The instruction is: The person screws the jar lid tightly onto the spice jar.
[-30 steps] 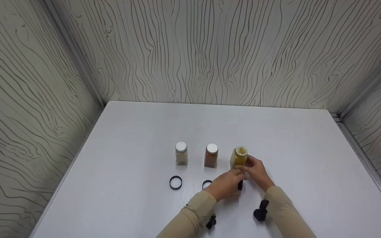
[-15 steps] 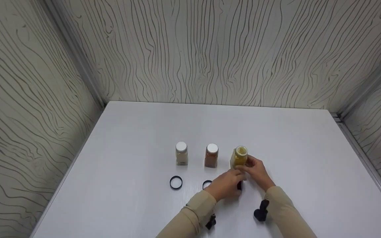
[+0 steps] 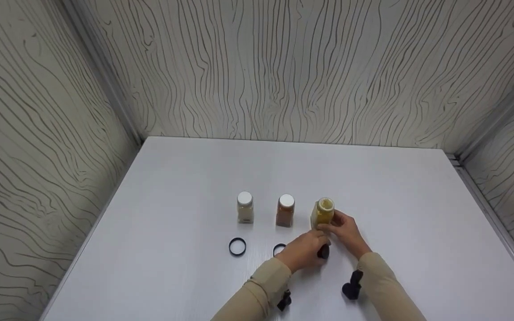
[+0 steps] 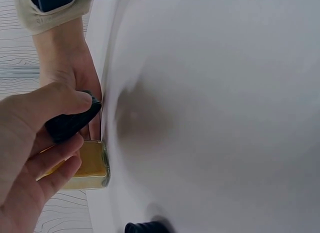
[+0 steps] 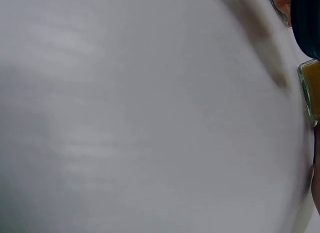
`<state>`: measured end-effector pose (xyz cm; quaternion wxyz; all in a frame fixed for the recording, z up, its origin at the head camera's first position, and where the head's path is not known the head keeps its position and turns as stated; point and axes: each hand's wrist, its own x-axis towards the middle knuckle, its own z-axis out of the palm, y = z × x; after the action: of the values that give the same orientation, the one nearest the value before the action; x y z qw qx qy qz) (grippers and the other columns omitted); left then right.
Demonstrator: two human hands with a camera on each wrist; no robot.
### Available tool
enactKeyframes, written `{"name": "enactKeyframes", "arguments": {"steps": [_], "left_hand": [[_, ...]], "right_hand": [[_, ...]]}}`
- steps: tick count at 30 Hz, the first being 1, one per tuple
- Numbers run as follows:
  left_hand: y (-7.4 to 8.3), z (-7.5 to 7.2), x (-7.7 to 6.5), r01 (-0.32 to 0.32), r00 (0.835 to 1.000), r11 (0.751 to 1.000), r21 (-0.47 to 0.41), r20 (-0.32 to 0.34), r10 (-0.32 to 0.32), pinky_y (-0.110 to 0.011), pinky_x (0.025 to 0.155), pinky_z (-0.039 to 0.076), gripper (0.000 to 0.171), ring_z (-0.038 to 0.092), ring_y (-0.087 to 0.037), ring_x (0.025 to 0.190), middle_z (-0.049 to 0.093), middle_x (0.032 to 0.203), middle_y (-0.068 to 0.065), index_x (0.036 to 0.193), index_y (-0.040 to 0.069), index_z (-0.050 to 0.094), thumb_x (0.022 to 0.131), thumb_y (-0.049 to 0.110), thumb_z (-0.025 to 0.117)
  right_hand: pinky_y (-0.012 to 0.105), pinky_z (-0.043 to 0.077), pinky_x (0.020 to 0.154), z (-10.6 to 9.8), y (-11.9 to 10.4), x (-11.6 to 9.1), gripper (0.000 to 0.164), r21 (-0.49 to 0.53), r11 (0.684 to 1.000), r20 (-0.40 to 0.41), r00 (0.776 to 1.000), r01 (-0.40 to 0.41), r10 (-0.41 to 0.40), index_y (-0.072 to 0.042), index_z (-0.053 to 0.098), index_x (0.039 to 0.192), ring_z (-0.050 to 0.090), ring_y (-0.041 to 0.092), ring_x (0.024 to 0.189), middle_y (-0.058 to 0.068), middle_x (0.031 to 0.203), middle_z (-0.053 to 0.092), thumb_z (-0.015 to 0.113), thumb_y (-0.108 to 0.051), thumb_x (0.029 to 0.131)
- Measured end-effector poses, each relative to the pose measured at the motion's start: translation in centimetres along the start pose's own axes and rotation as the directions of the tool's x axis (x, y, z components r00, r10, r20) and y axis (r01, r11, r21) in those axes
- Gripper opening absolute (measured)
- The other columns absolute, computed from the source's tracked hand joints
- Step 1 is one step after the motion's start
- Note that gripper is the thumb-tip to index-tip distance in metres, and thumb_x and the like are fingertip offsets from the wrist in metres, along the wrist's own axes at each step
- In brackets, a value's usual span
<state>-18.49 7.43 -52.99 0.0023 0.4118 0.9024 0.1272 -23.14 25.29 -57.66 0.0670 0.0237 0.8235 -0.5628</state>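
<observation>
A square glass jar of yellow powder (image 3: 323, 216) stands uncapped, its round mouth facing up. My right hand (image 3: 345, 230) grips the jar by its right side and front. Just in front of it, my left hand (image 3: 302, 251) pinches a black cap (image 3: 323, 252) between thumb and fingers. In the left wrist view the cap (image 4: 72, 120) is tilted, with the yellow jar (image 4: 92, 163) behind the left fingers. The right wrist view catches only the dark cap (image 5: 306, 23), part of the jar (image 5: 312, 88) and a sliver of the right hand (image 5: 317, 173) at its right edge.
Left of the yellow jar stand a jar of reddish-brown powder (image 3: 285, 214) and a jar of pale powder (image 3: 245, 211), both with white tops. A black ring (image 3: 230, 246) lies before the pale jar. Another black ring (image 3: 275, 249) is partly hidden by the left hand.
The black cap has turned in my left fingers, so that more of its dark round face shows. Both hands and the jars stay almost in place.
</observation>
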Motion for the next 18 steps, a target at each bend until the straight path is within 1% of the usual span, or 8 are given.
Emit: {"name": "enactKeyframes", "arguments": {"steps": [5,11,18], "left_hand": [[-0.03,0.09,-0.03,0.005,1.000,1.000,-0.027,-0.003,-0.005,-0.012,0.095,0.050,0.034,0.063,-0.006,0.109,0.068,0.113,0.005,0.115,0.014,0.066,0.083,0.021,0.075],[-0.08,0.11,-0.06,-0.007,1.000,0.999,-0.042,-0.031,0.005,-0.013,0.092,0.051,0.032,0.064,-0.006,0.105,0.070,0.111,0.005,0.113,0.014,0.067,0.083,0.020,0.075],[-0.07,0.05,-0.05,0.009,1.000,0.997,-0.076,-0.004,-0.009,-0.014,0.096,0.051,0.036,0.064,-0.006,0.110,0.068,0.117,0.005,0.117,0.015,0.065,0.084,0.023,0.075]], "right_hand": [[0.047,0.035,0.118,0.02,-0.04,-0.10,0.070,0.005,1.000,-0.002,1.000,-0.015,0.015,0.003,0.041,0.142,0.045,0.037,0.137,0.023,0.145,0.047,0.074,-0.019,0.084],[0.046,0.035,0.119,-0.03,-0.01,-0.01,0.071,0.003,0.999,-0.005,0.999,-0.032,0.032,0.002,0.044,0.141,0.045,0.037,0.137,0.022,0.145,0.048,0.076,-0.023,0.083],[0.045,0.035,0.119,-0.04,-0.14,-0.05,0.072,0.009,0.999,-0.007,0.999,-0.036,0.036,0.001,0.044,0.141,0.045,0.036,0.137,0.022,0.145,0.049,0.077,-0.024,0.082]]}}
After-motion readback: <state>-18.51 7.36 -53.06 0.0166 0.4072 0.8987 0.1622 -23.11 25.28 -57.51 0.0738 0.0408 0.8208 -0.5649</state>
